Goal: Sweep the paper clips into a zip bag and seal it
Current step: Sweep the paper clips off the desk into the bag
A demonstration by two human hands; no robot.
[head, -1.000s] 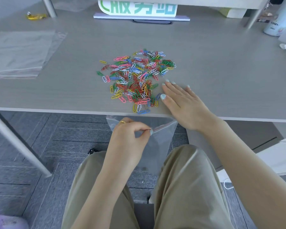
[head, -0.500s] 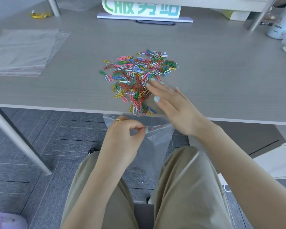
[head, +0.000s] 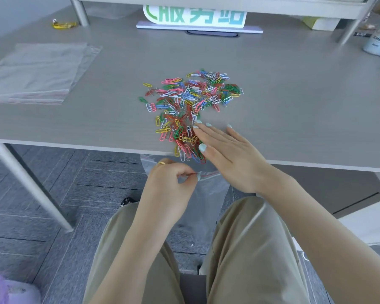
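Observation:
A heap of coloured paper clips (head: 189,102) lies on the grey desk (head: 294,95), its near tip spilling over the front edge. Just below that edge hangs a clear zip bag (head: 208,194) with a red seal line, mouth up. My left hand (head: 171,183) pinches the bag's near rim between thumb and fingers. My right hand (head: 226,150) lies flat on the desk, fingers apart, its left side touching the nearest clips at the edge. Part of the bag's mouth is hidden behind my hands.
A stack of flat clear bags (head: 35,71) lies at the desk's left. A green-lettered sign (head: 198,18) stands at the back, a yellow wrapper (head: 63,24) at the back left, a white bottle (head: 377,42) at the far right. A desk leg (head: 29,185) slants down left.
My right hand has swept left and toward me, dragging the near clips to the desk edge; several now hang over it above the bag. My left hand keeps its pinch on the rim.

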